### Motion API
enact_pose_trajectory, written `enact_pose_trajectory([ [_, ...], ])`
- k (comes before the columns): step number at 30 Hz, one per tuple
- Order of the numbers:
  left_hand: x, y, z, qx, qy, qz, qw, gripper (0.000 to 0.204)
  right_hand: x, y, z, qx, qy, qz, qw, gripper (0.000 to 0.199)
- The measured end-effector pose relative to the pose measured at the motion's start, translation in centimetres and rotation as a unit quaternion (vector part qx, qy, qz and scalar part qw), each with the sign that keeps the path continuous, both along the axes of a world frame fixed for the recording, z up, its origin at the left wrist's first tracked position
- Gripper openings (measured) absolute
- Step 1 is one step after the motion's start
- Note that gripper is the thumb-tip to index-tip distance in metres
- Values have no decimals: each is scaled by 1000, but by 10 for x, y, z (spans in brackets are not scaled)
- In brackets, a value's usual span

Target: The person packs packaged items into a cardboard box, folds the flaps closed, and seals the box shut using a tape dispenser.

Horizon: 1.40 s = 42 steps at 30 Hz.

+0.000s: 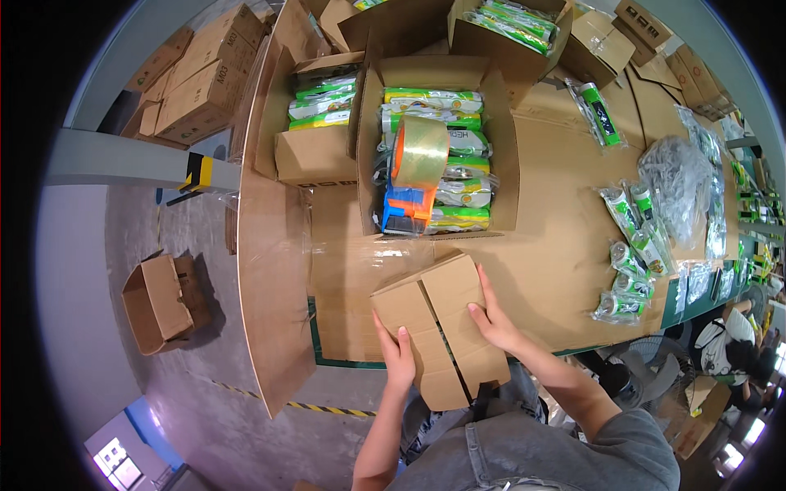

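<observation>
A brown cardboard box (pixel 407 321) with its flaps folded to a middle seam sits tilted at the near table edge, close to my body. My left hand (pixel 397 355) presses on its left side, thumb on top. At the right side my right hand (pixel 496 324) grips it the same way, fingers along the wall. Just beyond stands an open carton (pixel 506 164) filled with green and white bagged packs (pixel 463 194). On those packs rests a tape dispenser (pixel 408 203), blue and orange, with a wide roll of clear tape (pixel 426 153).
Another open carton (pixel 315 155) of similar packs adjoins on the left; one more (pixel 499 41) stands at the back. Loose bagged packs (pixel 626 278) and crumpled clear plastic (pixel 675 184) lie at right. An upright cardboard panel (pixel 270 303) borders the table's left.
</observation>
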State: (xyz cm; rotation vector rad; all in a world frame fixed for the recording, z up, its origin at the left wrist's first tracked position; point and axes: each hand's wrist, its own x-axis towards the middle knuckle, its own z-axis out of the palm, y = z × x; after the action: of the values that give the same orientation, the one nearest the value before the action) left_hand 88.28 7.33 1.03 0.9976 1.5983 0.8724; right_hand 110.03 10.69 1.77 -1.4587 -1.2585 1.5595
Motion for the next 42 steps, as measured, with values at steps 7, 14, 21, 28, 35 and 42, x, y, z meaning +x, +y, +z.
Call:
enact_pose_trajectory([
  [7, 3, 9, 11, 110, 191, -81, 972, 67, -4, -1, 0, 80, -148, 48, 985, 78],
  [14, 18, 29, 34, 81, 326, -152, 930, 52, -9, 2, 0, 95, -199, 50, 974, 69],
  [21, 42, 27, 51, 45, 475, -147, 867, 63, -17, -12, -19, 172, -289, 60, 940, 56],
  [28, 51, 12, 54, 16, 473, -138, 870, 77, -26, -19, 6, 137, -368, 80, 916, 57],
  [35, 52, 13, 47, 53, 487, -112, 864, 86, -22, -17, 16, 198, -315, 56, 927, 58],
  [42, 53, 15, 39, 55, 479, -113, 869, 83, 10, 15, 13, 171, -258, 186, 932, 52],
])
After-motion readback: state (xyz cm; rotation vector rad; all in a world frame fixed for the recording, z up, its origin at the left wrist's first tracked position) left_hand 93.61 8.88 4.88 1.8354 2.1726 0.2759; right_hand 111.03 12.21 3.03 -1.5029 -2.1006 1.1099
